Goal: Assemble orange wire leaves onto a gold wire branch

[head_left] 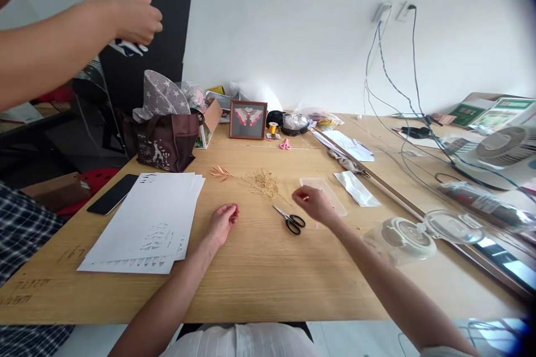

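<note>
My left hand [224, 223] rests over the table with thumb and fingers pinched together; anything between them is too small to make out. To the right, my right hand [312, 201] is closed with fingers curled, beside a clear plastic tray [333, 198]. What it holds, if anything, is hidden. Black-handled scissors [292, 220] lie on the table between the hands, blades toward the upper left. Beyond them sits a loose tangle of gold wire or thread [264, 182], joined at its left by an orange-brown leaf-like spray [221, 172].
White paper sheets [142, 217] and a black phone [113, 194] lie at left. A brown bag [167, 142], picture frame [248, 120] and pink scissors [285, 144] stand or lie behind. A lidded clear jar [402, 240] is right. Another person's hand [132, 18] holds fabric at upper left.
</note>
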### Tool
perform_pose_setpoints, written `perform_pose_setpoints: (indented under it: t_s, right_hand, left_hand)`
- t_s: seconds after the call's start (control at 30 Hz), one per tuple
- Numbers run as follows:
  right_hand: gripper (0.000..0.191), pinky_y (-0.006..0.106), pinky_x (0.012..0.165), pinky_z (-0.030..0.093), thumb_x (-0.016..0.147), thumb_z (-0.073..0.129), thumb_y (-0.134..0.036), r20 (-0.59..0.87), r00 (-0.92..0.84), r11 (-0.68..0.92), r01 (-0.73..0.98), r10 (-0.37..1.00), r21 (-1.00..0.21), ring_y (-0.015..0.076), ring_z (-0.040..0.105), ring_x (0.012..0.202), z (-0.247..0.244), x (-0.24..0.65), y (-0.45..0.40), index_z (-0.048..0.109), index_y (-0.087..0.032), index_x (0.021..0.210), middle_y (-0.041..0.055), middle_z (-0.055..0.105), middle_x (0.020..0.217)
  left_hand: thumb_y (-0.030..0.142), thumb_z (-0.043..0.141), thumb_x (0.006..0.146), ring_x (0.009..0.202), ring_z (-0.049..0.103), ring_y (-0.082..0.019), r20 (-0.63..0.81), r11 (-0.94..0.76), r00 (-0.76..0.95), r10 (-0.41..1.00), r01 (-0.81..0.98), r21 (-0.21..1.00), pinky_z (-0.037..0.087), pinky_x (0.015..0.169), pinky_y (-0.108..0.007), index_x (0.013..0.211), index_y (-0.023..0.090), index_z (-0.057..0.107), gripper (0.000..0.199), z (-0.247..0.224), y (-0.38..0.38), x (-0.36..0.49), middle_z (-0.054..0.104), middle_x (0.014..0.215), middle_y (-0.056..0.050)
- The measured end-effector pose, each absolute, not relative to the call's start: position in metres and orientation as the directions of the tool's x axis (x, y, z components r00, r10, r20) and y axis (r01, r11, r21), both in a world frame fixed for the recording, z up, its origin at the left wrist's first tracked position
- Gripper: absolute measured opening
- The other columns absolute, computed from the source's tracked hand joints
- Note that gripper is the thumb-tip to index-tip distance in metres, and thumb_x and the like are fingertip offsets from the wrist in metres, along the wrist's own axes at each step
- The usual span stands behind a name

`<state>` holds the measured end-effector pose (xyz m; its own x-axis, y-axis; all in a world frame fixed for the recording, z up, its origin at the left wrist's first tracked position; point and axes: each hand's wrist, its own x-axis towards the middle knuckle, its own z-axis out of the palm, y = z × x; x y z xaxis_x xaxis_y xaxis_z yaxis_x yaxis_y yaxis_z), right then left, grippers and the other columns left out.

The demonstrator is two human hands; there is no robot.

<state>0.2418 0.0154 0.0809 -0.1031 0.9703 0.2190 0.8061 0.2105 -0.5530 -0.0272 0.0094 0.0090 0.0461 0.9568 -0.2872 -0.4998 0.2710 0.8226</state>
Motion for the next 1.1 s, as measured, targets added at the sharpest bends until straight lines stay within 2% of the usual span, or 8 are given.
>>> perform_pose_setpoints:
  t_s: [0.07, 0.2, 0.33, 0.53, 0.7, 0.87, 0.97, 1.1]
  right_hand:
    - [0.017, 0.022, 0.058, 0.043, 0.073, 0.05, -0.026, 0.297, 0.04, 0.134, 0.83, 0.954, -0.541, 0.0143, 0.059, 0.063, 0.103, 0.266, 0.023, 0.064, -0.016, 0.073, 0.0037, 0.067, 0.072]
    - [0.019, 0.024, 0.061, 0.043, 0.071, 0.052, -0.025, 0.418, 0.206, -0.018, 0.912, 0.885, -0.411, 0.0157, 0.059, 0.065, 0.133, 0.308, 0.039, 0.067, -0.014, 0.075, 0.0049, 0.067, 0.072]
    - [0.021, 0.025, 0.062, 0.042, 0.072, 0.051, -0.022, 0.313, 0.32, -0.225, 0.926, 0.894, -0.304, 0.0179, 0.06, 0.067, 0.14, 0.323, 0.051, 0.069, -0.013, 0.077, 0.0064, 0.067, 0.07]
    - [0.025, 0.025, 0.067, 0.043, 0.077, 0.045, -0.014, 0.17, 0.324, -0.286, 0.934, 0.931, -0.213, 0.0209, 0.061, 0.078, 0.116, 0.304, 0.065, 0.068, -0.012, 0.086, 0.0124, 0.068, 0.086]
    - [0.025, 0.026, 0.067, 0.043, 0.075, 0.045, -0.007, 0.106, 0.356, -0.338, 0.928, 0.929, -0.155, 0.0236, 0.062, 0.082, 0.085, 0.298, 0.076, 0.068, -0.01, 0.085, 0.0182, 0.067, 0.089]
    - [0.02, 0.026, 0.063, 0.043, 0.073, 0.05, -0.009, 0.059, 0.287, -0.28, 0.953, 0.956, -0.113, 0.0247, 0.063, 0.081, 0.068, 0.299, 0.077, 0.069, -0.01, 0.083, 0.0187, 0.068, 0.084]
    - [0.022, 0.029, 0.065, 0.042, 0.076, 0.05, -0.013, 0.1, 0.209, -0.2, 0.975, 0.973, -0.095, 0.027, 0.061, 0.084, 0.068, 0.285, 0.082, 0.068, -0.008, 0.089, 0.0203, 0.066, 0.088]
    - [0.025, 0.026, 0.071, 0.04, 0.083, 0.044, -0.016, 0.141, 0.008, 0.006, 0.995, 0.99, -0.098, 0.0217, 0.06, 0.085, 0.067, 0.229, 0.097, 0.067, -0.012, 0.094, 0.0159, 0.065, 0.093]
  left_hand:
    - [0.025, 0.072, 0.055, 0.06, 0.052, -0.009, -0.296, 0.277, 0.041, 0.954, -0.491, 0.826, 0.035, 0.053, -0.02, 0.072, 0.012, 0.063, 0.023, 0.01, 0.009, -0.027, 0.06, 0.067, -0.001]
    - [0.024, 0.073, 0.053, 0.06, 0.053, -0.009, -0.311, 0.289, 0.032, 0.95, -0.477, 0.83, 0.036, 0.053, -0.02, 0.071, 0.012, 0.063, 0.025, 0.012, 0.01, -0.027, 0.061, 0.067, -0.003]
    - [0.024, 0.074, 0.05, 0.06, 0.053, -0.01, -0.318, 0.294, 0.032, 0.947, -0.479, 0.827, 0.036, 0.052, -0.02, 0.072, 0.011, 0.064, 0.028, 0.01, 0.011, -0.028, 0.062, 0.067, -0.003]
    - [0.021, 0.074, 0.049, 0.062, 0.055, -0.01, -0.335, 0.309, 0.032, 0.942, -0.476, 0.823, 0.038, 0.051, -0.019, 0.072, 0.012, 0.065, 0.026, 0.009, 0.013, -0.028, 0.062, 0.068, -0.003]
    - [0.023, 0.074, 0.05, 0.062, 0.054, -0.01, -0.332, 0.31, 0.038, 0.942, -0.469, 0.827, 0.038, 0.052, -0.019, 0.071, 0.013, 0.065, 0.025, 0.01, 0.012, -0.028, 0.063, 0.069, -0.003]
    - [0.027, 0.073, 0.052, 0.059, 0.053, -0.01, -0.296, 0.28, 0.044, 0.954, -0.48, 0.831, 0.035, 0.051, -0.019, 0.07, 0.013, 0.065, 0.024, 0.01, 0.01, -0.026, 0.062, 0.066, -0.003]
    - [0.027, 0.073, 0.052, 0.058, 0.053, -0.01, -0.289, 0.262, 0.022, 0.957, -0.488, 0.832, 0.034, 0.051, -0.02, 0.069, 0.012, 0.064, 0.024, 0.009, 0.01, -0.025, 0.061, 0.066, -0.003]
    - [0.029, 0.072, 0.055, 0.059, 0.053, -0.01, -0.29, 0.265, 0.024, 0.957, -0.482, 0.835, 0.034, 0.052, -0.02, 0.071, 0.013, 0.065, 0.024, 0.007, 0.01, -0.025, 0.062, 0.069, -0.003]
